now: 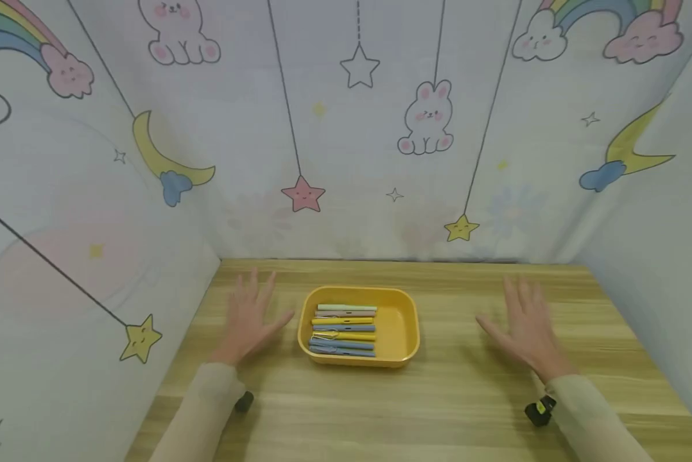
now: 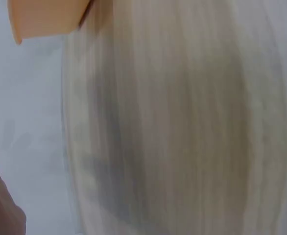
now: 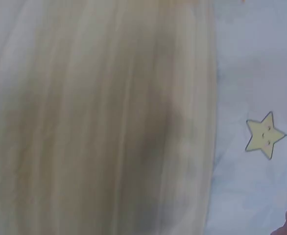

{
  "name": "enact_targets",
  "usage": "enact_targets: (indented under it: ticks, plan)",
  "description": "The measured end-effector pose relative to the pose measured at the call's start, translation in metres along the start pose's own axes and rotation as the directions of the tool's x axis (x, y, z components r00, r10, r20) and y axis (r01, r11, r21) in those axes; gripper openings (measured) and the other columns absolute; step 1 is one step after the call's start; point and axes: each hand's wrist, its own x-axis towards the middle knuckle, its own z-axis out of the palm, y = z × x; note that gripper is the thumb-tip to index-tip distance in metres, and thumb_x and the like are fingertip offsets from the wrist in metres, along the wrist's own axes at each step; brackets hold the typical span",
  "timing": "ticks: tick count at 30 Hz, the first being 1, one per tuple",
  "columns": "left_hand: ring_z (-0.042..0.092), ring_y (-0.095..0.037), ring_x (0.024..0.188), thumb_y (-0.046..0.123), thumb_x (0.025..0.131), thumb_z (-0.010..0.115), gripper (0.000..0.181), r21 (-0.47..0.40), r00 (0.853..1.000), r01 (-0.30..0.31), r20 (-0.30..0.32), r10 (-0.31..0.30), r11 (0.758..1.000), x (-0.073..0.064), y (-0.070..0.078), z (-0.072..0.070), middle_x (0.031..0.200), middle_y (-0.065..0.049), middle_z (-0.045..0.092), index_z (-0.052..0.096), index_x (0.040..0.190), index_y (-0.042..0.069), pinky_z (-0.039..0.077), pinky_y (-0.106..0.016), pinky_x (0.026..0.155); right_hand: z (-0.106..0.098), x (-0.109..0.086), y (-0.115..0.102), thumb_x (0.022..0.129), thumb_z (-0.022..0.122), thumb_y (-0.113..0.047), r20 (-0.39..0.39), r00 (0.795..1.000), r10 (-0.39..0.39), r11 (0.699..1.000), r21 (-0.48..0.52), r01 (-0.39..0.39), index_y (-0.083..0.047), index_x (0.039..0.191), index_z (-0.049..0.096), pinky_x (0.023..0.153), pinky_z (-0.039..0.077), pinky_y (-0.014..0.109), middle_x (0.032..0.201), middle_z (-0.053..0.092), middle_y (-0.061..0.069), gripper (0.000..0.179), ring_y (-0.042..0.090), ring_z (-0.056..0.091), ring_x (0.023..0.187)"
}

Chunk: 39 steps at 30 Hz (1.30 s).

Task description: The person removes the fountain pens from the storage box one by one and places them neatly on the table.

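A yellow tray (image 1: 397, 327) stands in the middle of the table in the head view. Several pens (image 1: 346, 328) lie in it side by side, in yellow, blue-grey, pinkish and pale green, filling its left part. My left hand (image 1: 250, 321) is left of the tray with fingers spread, holding nothing. To the right of the tray, and farther from it, my right hand (image 1: 525, 324) is also spread and holds nothing. In the left wrist view, the tray's outer wall (image 2: 48, 17) shows at the top. Only a bit of each hand appears in the wrist views.
The wood-grain table (image 1: 357, 410) meets a white cloth backdrop (image 1: 369, 224) at its far edge. Side walls of the same printed cloth stand left and right. A small black device (image 1: 540, 410) sits at the right wrist, another (image 1: 244, 402) at the left.
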Motion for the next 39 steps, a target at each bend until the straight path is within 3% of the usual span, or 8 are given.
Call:
enact_targets:
  ticks: [7, 12, 19, 24, 27, 30, 35, 39]
  plan:
    - [-0.006, -0.056, 0.156, 0.056, 0.099, 0.059, 0.09, -0.175, 0.997, -0.019, 0.074, 0.033, 0.984, 0.003, 0.011, 0.007, 0.176, -0.016, -0.007, 0.015, 0.17, 0.023, 0.005, -0.079, 0.117, 0.0, 0.015, -0.025, 0.102, 0.059, -0.052, 0.054, 0.999, 0.0, 0.993, 0.121, -0.007, -0.006, 0.169, 0.009, 0.117, 0.007, 0.079, 0.173, 0.002, 0.029, 0.095, 0.054, -0.002, 0.157]
    - [0.001, -0.052, 0.158, 0.048, 0.102, 0.062, 0.084, -0.379, 0.988, 0.0, 0.143, 0.059, 0.925, 0.001, 0.019, 0.014, 0.176, -0.017, 0.0, 0.019, 0.17, 0.024, 0.01, -0.079, 0.116, 0.002, 0.025, -0.042, 0.105, 0.056, -0.05, 0.1, 0.995, -0.009, 0.978, 0.208, -0.012, -0.009, 0.169, 0.015, 0.116, 0.011, 0.08, 0.173, 0.006, 0.027, 0.087, 0.053, 0.005, 0.158]
    - [0.044, -0.046, 0.147, 0.03, 0.105, 0.062, 0.072, -0.627, 0.974, 0.091, 0.216, 0.061, 0.773, -0.002, 0.031, 0.021, 0.173, -0.012, 0.026, 0.027, 0.168, 0.024, 0.033, -0.067, 0.117, 0.006, 0.044, -0.065, 0.107, 0.056, -0.043, 0.108, 0.992, -0.066, 0.961, 0.274, 0.035, -0.012, 0.168, 0.023, 0.118, 0.02, 0.074, 0.171, 0.023, 0.023, 0.076, 0.049, 0.022, 0.155]
    - [0.048, -0.046, 0.143, 0.014, 0.107, 0.057, 0.064, -0.762, 0.973, 0.125, 0.221, 0.073, 0.635, -0.003, 0.037, 0.025, 0.168, -0.015, 0.033, 0.03, 0.165, 0.016, 0.044, -0.062, 0.111, 0.006, 0.055, -0.084, 0.108, 0.052, -0.047, 0.144, 0.986, -0.087, 0.94, 0.34, 0.033, -0.016, 0.168, 0.025, 0.119, 0.021, 0.072, 0.171, 0.026, 0.019, 0.072, 0.046, 0.025, 0.156]
    - [0.045, -0.045, 0.146, 0.009, 0.107, 0.053, 0.061, -0.828, 0.97, 0.157, 0.233, 0.075, 0.538, -0.004, 0.039, 0.028, 0.168, -0.014, 0.035, 0.033, 0.164, 0.018, 0.043, -0.062, 0.112, 0.008, 0.061, -0.095, 0.109, 0.05, -0.046, 0.171, 0.979, -0.108, 0.92, 0.391, 0.033, -0.015, 0.167, 0.029, 0.12, 0.022, 0.071, 0.171, 0.028, 0.018, 0.068, 0.045, 0.026, 0.156]
    - [0.038, -0.042, 0.151, 0.009, 0.107, 0.052, 0.06, -0.852, 0.966, 0.188, 0.251, 0.066, 0.488, -0.007, 0.038, 0.031, 0.168, -0.009, 0.036, 0.036, 0.163, 0.023, 0.035, -0.063, 0.117, 0.013, 0.067, -0.107, 0.111, 0.049, -0.04, 0.19, 0.969, -0.161, 0.886, 0.461, 0.056, -0.011, 0.164, 0.034, 0.119, 0.026, 0.069, 0.168, 0.034, 0.019, 0.063, 0.045, 0.03, 0.153]
    - [0.035, -0.037, 0.154, 0.01, 0.103, 0.054, 0.061, -0.849, 0.961, 0.231, 0.275, 0.024, 0.476, -0.011, 0.035, 0.036, 0.167, -0.003, 0.039, 0.041, 0.16, 0.028, 0.028, -0.063, 0.121, 0.021, 0.075, -0.127, 0.111, 0.051, -0.033, 0.195, 0.951, -0.238, 0.833, 0.545, 0.097, -0.008, 0.157, 0.046, 0.116, 0.036, 0.065, 0.158, 0.049, 0.018, 0.053, 0.043, 0.045, 0.145]
    - [0.037, -0.033, 0.153, 0.015, 0.102, 0.056, 0.058, -0.833, 0.958, 0.262, 0.286, -0.026, 0.487, -0.014, 0.031, 0.04, 0.164, -0.002, 0.043, 0.046, 0.156, 0.032, 0.025, -0.062, 0.123, 0.028, 0.08, -0.14, 0.109, 0.057, -0.032, 0.196, 0.945, -0.26, 0.841, 0.527, 0.123, -0.009, 0.151, 0.054, 0.112, 0.043, 0.061, 0.151, 0.058, 0.017, 0.048, 0.04, 0.054, 0.138]
